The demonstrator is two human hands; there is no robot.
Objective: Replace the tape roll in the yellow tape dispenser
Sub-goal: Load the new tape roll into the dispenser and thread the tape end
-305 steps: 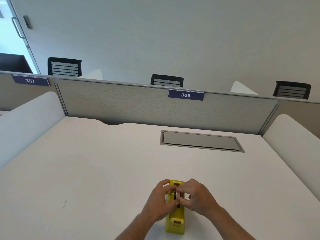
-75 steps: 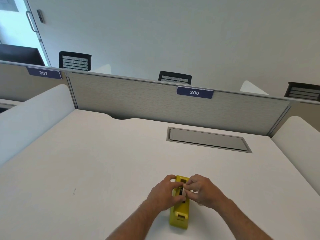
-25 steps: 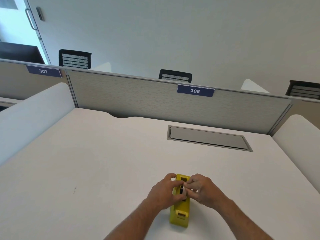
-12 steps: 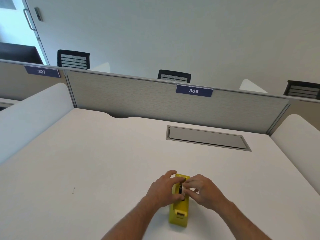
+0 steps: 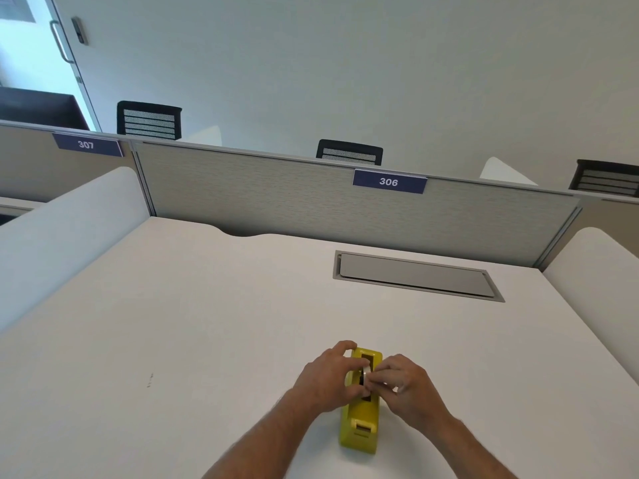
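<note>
On the near tabletop (image 5: 173, 340) my left hand (image 5: 326, 376) grips the yellow tape dispenser's (image 5: 361, 414) left side while my right hand (image 5: 404, 387) pinches the tape roll (image 5: 365, 372), which sits partly down in the dispenser's open top slot.

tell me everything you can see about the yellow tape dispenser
The yellow plastic tape dispenser stands upright on the white desk, near its front edge, long axis pointing away from the person. Its body is blocky and glossy, with a dark open slot along the top and a paler yellow cutter piece at the near end. The left hand wraps its left side, fingertips over the far end; the right hand pinches a small whitish tape roll at the slot. How far the roll sits in is hidden.
</note>
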